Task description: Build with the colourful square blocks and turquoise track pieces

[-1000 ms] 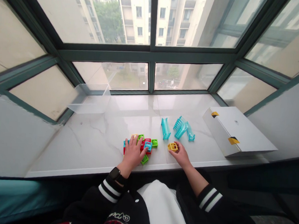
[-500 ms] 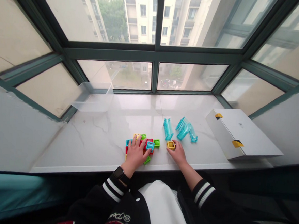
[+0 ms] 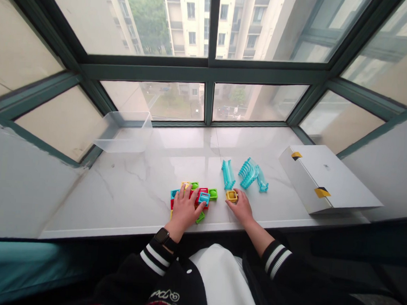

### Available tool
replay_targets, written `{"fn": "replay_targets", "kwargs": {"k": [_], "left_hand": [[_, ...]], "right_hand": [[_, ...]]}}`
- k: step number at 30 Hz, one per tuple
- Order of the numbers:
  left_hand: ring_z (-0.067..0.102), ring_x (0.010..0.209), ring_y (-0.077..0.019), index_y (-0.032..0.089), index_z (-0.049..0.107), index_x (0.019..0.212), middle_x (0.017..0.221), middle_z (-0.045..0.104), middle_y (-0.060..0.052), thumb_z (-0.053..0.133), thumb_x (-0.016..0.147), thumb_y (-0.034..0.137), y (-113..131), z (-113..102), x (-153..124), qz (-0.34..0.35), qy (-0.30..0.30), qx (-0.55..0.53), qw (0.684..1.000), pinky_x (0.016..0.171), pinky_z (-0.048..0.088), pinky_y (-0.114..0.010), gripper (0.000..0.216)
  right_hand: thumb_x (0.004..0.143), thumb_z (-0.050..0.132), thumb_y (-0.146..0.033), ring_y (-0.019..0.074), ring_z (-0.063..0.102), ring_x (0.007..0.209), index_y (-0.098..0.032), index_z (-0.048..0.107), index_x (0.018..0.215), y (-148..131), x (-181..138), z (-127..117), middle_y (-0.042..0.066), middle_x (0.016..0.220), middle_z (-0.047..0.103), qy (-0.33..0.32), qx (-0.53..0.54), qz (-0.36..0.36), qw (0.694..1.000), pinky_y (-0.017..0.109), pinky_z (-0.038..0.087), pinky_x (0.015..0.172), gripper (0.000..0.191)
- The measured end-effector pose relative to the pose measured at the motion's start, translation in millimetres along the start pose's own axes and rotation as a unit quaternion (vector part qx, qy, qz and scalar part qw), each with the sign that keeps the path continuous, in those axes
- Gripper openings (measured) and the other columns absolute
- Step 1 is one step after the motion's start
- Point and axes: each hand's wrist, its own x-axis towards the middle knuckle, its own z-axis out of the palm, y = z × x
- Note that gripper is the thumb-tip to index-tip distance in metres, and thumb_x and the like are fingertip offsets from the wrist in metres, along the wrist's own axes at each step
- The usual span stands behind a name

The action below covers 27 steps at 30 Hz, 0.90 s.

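My left hand (image 3: 184, 211) lies on a pile of small coloured square plastic blocks (image 3: 202, 203), its fingers spread over red, green and yellow pieces. A cyan square block (image 3: 204, 198) sits just beyond its fingertips. My right hand (image 3: 242, 207) is on the sill with its fingertips around a yellow square block (image 3: 231, 196), close to the right of the pile. Beyond that hand lie several transparent cyan ribbed track pieces (image 3: 248, 173). Part of the pile is hidden under my left hand.
The hands work on a white marble windowsill (image 3: 124, 189). A clear plastic box (image 3: 124, 133) stands at its far left, and a white cardboard box with yellow tape (image 3: 325, 179) lies at the right. Dark green window frames (image 3: 209, 74) run behind the sill.
The yellow block and my right hand have shifted slightly left, closer to the pile. My left hand stays on the pile, and the whole view has moved a little.
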Motion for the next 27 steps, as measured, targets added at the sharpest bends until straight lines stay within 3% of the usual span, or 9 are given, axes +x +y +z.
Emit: {"fn": "replay_targets", "kwargs": {"k": [23, 27], "left_hand": [[0.030, 0.157, -0.0385, 0.028, 0.058, 0.151, 0.162, 0.049, -0.012, 0.055, 0.100, 0.056, 0.7, -3.0, -0.6, 0.001, -0.005, -0.004, 1.000, 0.123, 0.033, -0.055, 0.057], [0.030, 0.157, -0.0385, 0.028, 0.058, 0.151, 0.162, 0.048, -0.012, 0.055, 0.101, 0.055, 0.3, -2.8, -0.5, 0.001, -0.005, -0.003, 1.000, 0.124, 0.032, -0.055, 0.057]], "right_hand": [[0.079, 0.075, -0.044, 0.0344, 0.062, 0.125, -0.022, 0.057, 0.137, -3.6, -0.4, 0.0, 0.014, 0.131, 0.063, 0.008, 0.029, 0.000, 1.000, 0.053, 0.052, 0.110, 0.064], [0.076, 0.078, -0.046, 0.0308, 0.068, 0.113, -0.023, 0.055, 0.140, -8.0, -5.3, -10.4, 0.015, 0.138, 0.056, 0.003, 0.069, 0.022, 0.997, 0.050, 0.058, 0.101, 0.072]]}}
